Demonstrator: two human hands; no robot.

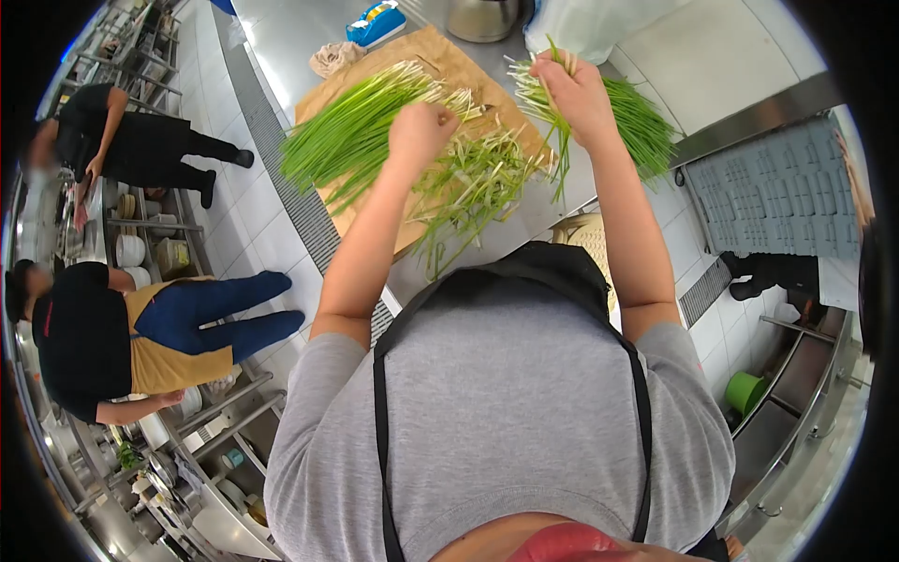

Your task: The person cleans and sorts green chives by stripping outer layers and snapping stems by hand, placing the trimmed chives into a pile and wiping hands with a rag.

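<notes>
Green and slim, with white ends, a few stalks (562, 150) hang pinched in my right hand (575, 96), above a loose bunch (640, 126). Beside my left hand (423, 137), a thicker bunch (351, 126) lies on brown paper (417, 47); that hand's fingertips are drawn together, but I cannot tell whether they hold anything

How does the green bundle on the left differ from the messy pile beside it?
The green bundle lies mostly in one direction; the messy pile is tangled. The green bundle is mainly bright green; the messy pile mixes green with pale, yellowish strands. The green bundle's stalks look straight, the messy pile's limp and bent. Both lie largely on brown paper.
</notes>
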